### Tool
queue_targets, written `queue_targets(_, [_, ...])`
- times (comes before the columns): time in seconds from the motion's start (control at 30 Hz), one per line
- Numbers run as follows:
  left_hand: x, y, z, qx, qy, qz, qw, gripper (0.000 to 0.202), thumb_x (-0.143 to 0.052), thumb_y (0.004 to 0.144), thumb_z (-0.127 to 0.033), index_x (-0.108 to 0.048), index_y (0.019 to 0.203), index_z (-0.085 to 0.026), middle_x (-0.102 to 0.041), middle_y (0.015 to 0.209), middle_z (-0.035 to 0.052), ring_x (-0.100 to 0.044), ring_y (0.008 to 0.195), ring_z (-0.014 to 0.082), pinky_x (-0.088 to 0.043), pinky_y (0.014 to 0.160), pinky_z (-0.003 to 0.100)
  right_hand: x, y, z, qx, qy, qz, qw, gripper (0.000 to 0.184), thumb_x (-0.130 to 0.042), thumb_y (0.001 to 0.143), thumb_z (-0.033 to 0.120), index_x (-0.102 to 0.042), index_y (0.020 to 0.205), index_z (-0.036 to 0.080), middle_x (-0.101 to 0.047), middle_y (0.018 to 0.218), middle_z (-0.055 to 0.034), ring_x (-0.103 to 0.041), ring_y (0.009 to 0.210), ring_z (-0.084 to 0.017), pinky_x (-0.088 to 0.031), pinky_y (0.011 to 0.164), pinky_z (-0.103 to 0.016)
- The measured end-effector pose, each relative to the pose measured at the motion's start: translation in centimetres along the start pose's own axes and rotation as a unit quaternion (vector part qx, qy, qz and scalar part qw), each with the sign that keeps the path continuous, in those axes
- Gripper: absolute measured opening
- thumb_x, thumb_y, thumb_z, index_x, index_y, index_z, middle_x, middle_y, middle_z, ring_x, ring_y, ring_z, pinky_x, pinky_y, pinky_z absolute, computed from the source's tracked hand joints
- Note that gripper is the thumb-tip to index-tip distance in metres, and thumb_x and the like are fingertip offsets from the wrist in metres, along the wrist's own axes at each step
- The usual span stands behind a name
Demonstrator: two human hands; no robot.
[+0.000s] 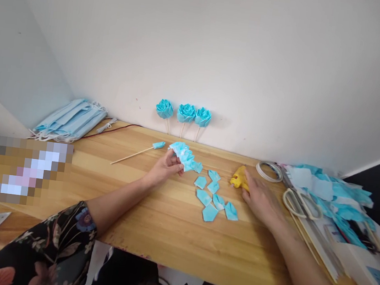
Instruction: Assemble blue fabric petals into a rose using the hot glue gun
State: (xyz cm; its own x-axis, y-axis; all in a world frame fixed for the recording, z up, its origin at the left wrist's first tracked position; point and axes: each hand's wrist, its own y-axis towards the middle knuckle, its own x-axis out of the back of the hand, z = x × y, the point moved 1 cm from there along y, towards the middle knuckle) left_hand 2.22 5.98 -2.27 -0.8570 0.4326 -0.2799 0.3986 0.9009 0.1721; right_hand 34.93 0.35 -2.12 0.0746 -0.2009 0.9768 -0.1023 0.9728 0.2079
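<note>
My left hand [165, 169] is closed on a pleated strip of blue petals [183, 155], held just above the table. My right hand [260, 198] wraps round the handle of a yellow glue gun [239, 177], whose nozzle points left; part of the handle is hidden by the fingers. Between the hands lie several loose blue cut petals [209, 213], flat on the wood. Left of the strip rests a thin wooden stick [131, 155] with a small blue bud [158, 145] on its end.
Three blue flowers on sticks [186, 113] lean against the white wall. A stack of blue face masks [71, 121] lies at the back left. To the right are a roll of white tape [269, 171], scissors [302, 205] and a heap of blue scraps [335, 197]. A blurred-out patch [30, 173] covers the left.
</note>
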Motion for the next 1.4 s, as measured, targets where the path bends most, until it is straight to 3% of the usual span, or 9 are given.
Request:
queue_targets(0.07, [0.2, 0.1, 0.0, -0.004, 0.000, -0.005, 1.000, 0.049, -0.077, 0.074, -0.036, -0.050, 0.110, -0.018, -0.058, 0.080, -0.0007, -0.057, 0.067, 0.0113, -0.047, 0.066, 0.027, 1.3, 0.3, 0.2, -0.037, 0.096, -0.023, 0.994, 0.058, -0.046, 0.087, 0.027, -0.043, 0.142, 0.008, -0.066, 0.117, -0.0228, -0.064, 0.105, -0.036, -0.052, 0.088, -0.051])
queue_targets(0.13, [0.4, 0.3, 0.1, -0.013, 0.001, -0.008, 1.000, 0.048, -0.077, 0.074, -0.036, -0.049, 0.109, -0.018, -0.057, 0.079, -0.0010, -0.057, 0.067, 0.0114, -0.047, 0.065, 0.026, 3.2, 0.5, 0.6, -0.102, 0.262, -0.050, 0.958, 0.052, -0.050, 0.087, 0.032, -0.049, 0.137, 0.016, -0.067, 0.119, -0.0183, -0.066, 0.099, -0.032, -0.056, 0.079, -0.043])
queue_targets(0.23, [0.6, 0.6, 0.2, -0.020, 0.005, -0.015, 1.000, 0.048, -0.076, 0.074, -0.037, -0.048, 0.108, -0.019, -0.059, 0.082, 0.0000, -0.057, 0.068, 0.0114, -0.047, 0.065, 0.026, 6.0, 0.8, 2.2, -0.161, 0.537, -0.054, 0.826, 0.032, -0.051, 0.092, 0.043, -0.063, 0.111, 0.022, -0.069, 0.111, -0.0130, -0.066, 0.077, -0.021, -0.055, 0.062, -0.032])
queue_targets(0.33, [0.9, 0.9, 0.2, -0.020, 0.007, -0.026, 0.999, 0.049, -0.078, 0.072, -0.039, -0.048, 0.105, -0.018, -0.059, 0.079, -0.0002, -0.057, 0.067, 0.0116, -0.047, 0.064, 0.026, 7.2, 1.0, 4.6, -0.159, 0.629, -0.050, 0.759, 0.026, -0.065, 0.084, 0.045, -0.064, 0.097, 0.023, -0.070, 0.094, -0.0074, -0.053, 0.052, -0.013, -0.040, 0.041, -0.026])
queue_targets(0.47, [1.2, 1.2, 0.3, -0.021, 0.010, -0.029, 0.999, 0.049, -0.079, 0.070, -0.041, -0.047, 0.100, -0.018, -0.058, 0.074, -0.0011, -0.057, 0.064, 0.0119, -0.047, 0.061, 0.026, 5.1, 0.8, 7.3, -0.140, 0.626, 0.011, 0.767, 0.038, -0.063, 0.082, 0.056, -0.064, 0.094, 0.020, -0.070, 0.092, -0.0088, -0.046, 0.044, -0.011, -0.033, 0.036, -0.026])
queue_targets(0.67, [1.3, 1.2, 0.7, -0.015, 0.011, -0.018, 1.000, 0.048, -0.080, 0.070, -0.039, -0.048, 0.099, -0.017, -0.058, 0.076, -0.0003, -0.056, 0.066, 0.0112, -0.047, 0.062, 0.025, 1.4, -0.9, 9.0, -0.092, 0.625, 0.048, 0.774, 0.055, -0.052, 0.091, 0.057, -0.055, 0.130, 0.018, -0.069, 0.091, -0.0087, -0.051, 0.049, -0.012, -0.041, 0.044, -0.028])
queue_targets(0.97, [0.6, 0.7, 1.1, 0.005, -0.013, 0.005, 1.000, 0.047, -0.081, 0.071, -0.036, -0.052, 0.103, -0.018, -0.060, 0.080, 0.0010, -0.056, 0.070, 0.0113, -0.045, 0.065, 0.025, 2.0, -1.0, 10.4, -0.034, 0.593, 0.056, 0.803, 0.062, -0.050, 0.093, 0.056, -0.050, 0.140, 0.016, -0.063, 0.073, -0.0033, -0.050, 0.049, -0.012, -0.046, 0.045, -0.026])
queue_targets(1.13, [0.2, 0.4, 0.6, 0.009, -0.020, 0.001, 1.000, 0.046, -0.081, 0.071, -0.033, -0.052, 0.101, -0.017, -0.060, 0.082, 0.0012, -0.056, 0.071, 0.0110, -0.044, 0.064, 0.024, 1.9, -1.0, 10.5, -0.016, 0.577, 0.053, 0.815, 0.055, -0.050, 0.093, 0.055, -0.059, 0.130, 0.016, -0.061, 0.071, -0.0026, -0.049, 0.049, -0.012, -0.044, 0.042, -0.024])
queue_targets(1.4, [0.0, 0.3, 0.4, 0.010, -0.019, 0.006, 1.000, 0.045, -0.081, 0.071, -0.035, -0.053, 0.101, -0.017, -0.060, 0.080, 0.0014, -0.056, 0.069, 0.0113, -0.043, 0.064, 0.024, 1.5, -1.1, 10.4, -0.010, 0.555, 0.061, 0.830, 0.046, -0.049, 0.092, 0.056, -0.069, 0.080, 0.017, -0.061, 0.071, -0.0054, -0.050, 0.051, -0.012, -0.046, 0.044, -0.025])
